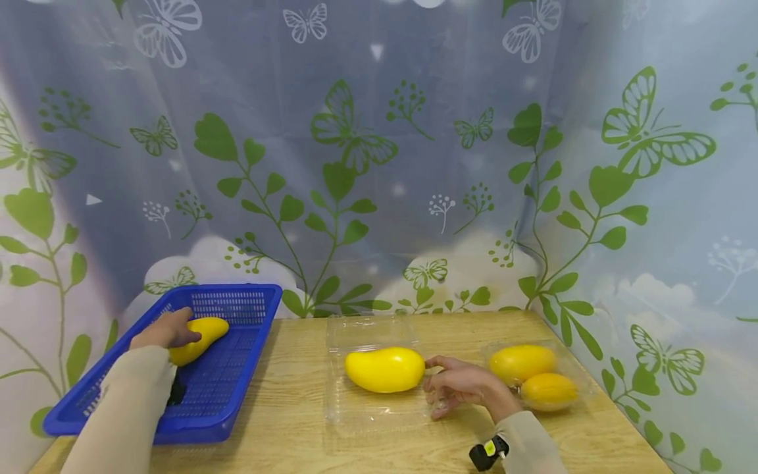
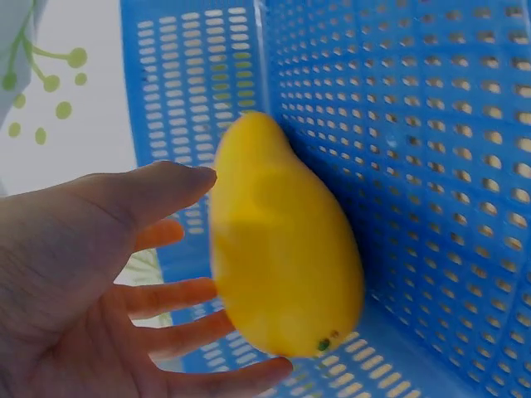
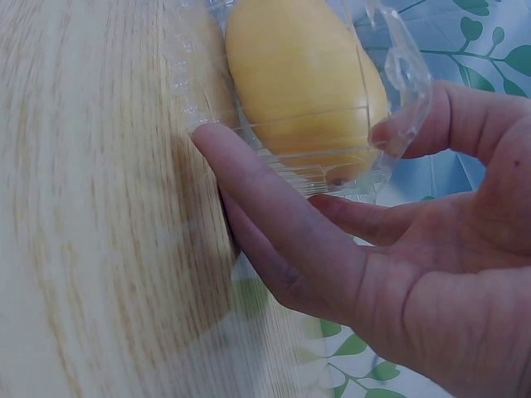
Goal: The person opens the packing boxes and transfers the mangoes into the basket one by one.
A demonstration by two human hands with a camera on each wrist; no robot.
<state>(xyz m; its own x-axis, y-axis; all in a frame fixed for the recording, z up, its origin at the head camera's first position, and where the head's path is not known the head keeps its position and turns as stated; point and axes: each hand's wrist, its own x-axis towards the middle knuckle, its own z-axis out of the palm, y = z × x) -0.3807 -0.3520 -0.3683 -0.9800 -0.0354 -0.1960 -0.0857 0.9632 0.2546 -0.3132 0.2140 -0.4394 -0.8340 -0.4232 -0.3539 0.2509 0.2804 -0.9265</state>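
Note:
In the head view, my left hand (image 1: 168,329) reaches into the blue basket (image 1: 269,329) at a yellow mango (image 1: 210,328). The left wrist view shows its fingers (image 2: 178,336) spread and fairly straight, with thumb and fingertips right at the side of the mango (image 2: 286,240). My right hand (image 1: 464,385) is at the right side of a clear plastic clamshell box (image 1: 358,416), which holds another yellow mango (image 1: 385,370). In the right wrist view, the thumb hooks over the rim of the clear box (image 3: 415,83) while the fingers (image 3: 282,215) lie along its outside.
Right of my right hand, a second clear plastic box (image 1: 571,359) contains two yellow-orange fruits (image 1: 524,363). The open box's lid (image 1: 367,331) lies back toward the printed curtain (image 1: 379,230) behind the wooden table (image 1: 284,421). The basket stands along the table's left side.

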